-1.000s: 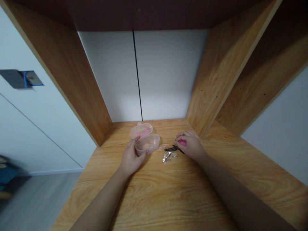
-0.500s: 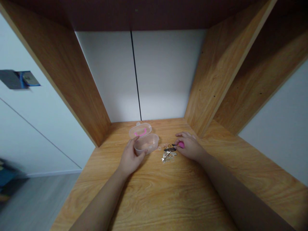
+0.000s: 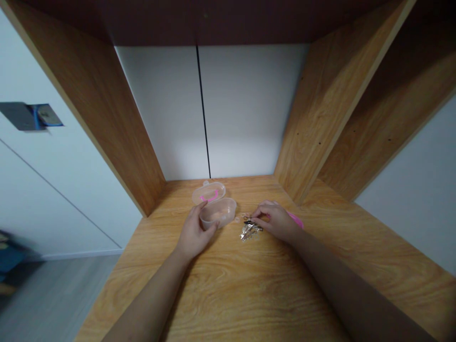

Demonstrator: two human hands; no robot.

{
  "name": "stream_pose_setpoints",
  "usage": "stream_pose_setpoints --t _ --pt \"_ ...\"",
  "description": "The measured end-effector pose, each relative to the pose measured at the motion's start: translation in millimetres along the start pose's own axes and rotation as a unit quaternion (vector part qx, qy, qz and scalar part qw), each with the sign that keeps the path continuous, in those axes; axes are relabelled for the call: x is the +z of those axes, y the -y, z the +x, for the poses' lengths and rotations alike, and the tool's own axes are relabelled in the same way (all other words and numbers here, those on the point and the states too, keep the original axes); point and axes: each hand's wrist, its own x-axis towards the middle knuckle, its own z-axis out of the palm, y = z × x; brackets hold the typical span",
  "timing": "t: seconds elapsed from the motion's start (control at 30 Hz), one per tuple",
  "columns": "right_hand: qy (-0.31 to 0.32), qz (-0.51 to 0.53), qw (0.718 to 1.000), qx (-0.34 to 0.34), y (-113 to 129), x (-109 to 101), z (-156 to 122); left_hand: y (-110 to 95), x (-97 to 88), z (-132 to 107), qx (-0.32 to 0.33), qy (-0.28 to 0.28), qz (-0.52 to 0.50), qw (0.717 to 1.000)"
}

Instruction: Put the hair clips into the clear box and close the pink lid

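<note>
My left hand grips the near left side of a clear plastic box, thumb in front and fingers behind. The box's open lid, with a pink handle, lies back behind it. My right hand is closed, thumb and fingertips together over a small heap of hair clips, silver and black. Whatever sits in that pinch is too small to make out. Small hair ties, pale and dark, lie just left of its fingertips. A pink object shows partly from behind the right wrist.
The wooden tabletop sits inside a recess with a wooden panel on the left and another wooden panel on the right. A white back wall closes it off, with a dark shelf overhead.
My right hand has moved left, from the black clips' right end to above the clips and hair ties. More of the pink object now shows. My left hand stays on the box.
</note>
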Motion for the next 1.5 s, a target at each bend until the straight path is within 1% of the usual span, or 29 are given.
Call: stream_pose_setpoints --t 0.07,0.2,0.3,0.37,0.6,0.73,0.87,1.03,1.17,1.27,1.4,1.5 --pt "0.008 0.007 1.0 -0.008 0 1 0 -1 -0.3 0 -0.001 0.0 0.004 1.0" --pt "0.044 0.018 0.998 -0.052 -2 2 -1 0 0.1 0 -0.001 0.0 0.003 1.0" --pt "0.059 0.016 0.996 -0.061 -5 1 -1 1 1.0 0 0.003 -0.001 -0.005 1.0" --pt "0.059 0.008 0.997 -0.054 -6 -1 -1 2 1.6 0 0.004 -0.001 -0.009 1.0" --pt "0.029 -0.047 0.998 -0.002 -15 -8 -2 -1 0.8 0 0.001 0.003 -0.014 1.0" --pt "0.036 -0.059 0.998 0.016 -19 -9 -2 -3 -0.3 -1 -0.004 0.007 -0.021 1.0" --pt "0.045 -0.071 0.996 0.015 -20 -10 -2 -4 -0.8 0 -0.004 0.002 -0.028 1.0" --pt "0.054 -0.046 0.997 -0.018 -12 -7 0 -3 -0.9 1 -0.003 0.005 -0.022 1.0" --pt "0.036 -0.056 0.998 -0.015 5 -2 1 -2 -0.3 1 -0.003 0.008 -0.015 1.0" --pt "0.039 -0.073 0.996 -0.014 14 3 1 -2 0.5 1 -0.002 0.008 -0.018 1.0" --pt "0.057 -0.076 0.995 -0.019 17 8 0 -2 1.1 1 0.005 0.006 -0.023 1.0" --pt "0.059 -0.084 0.995 -0.014 15 10 1 1 1.7 0 0.008 0.002 -0.027 1.0"
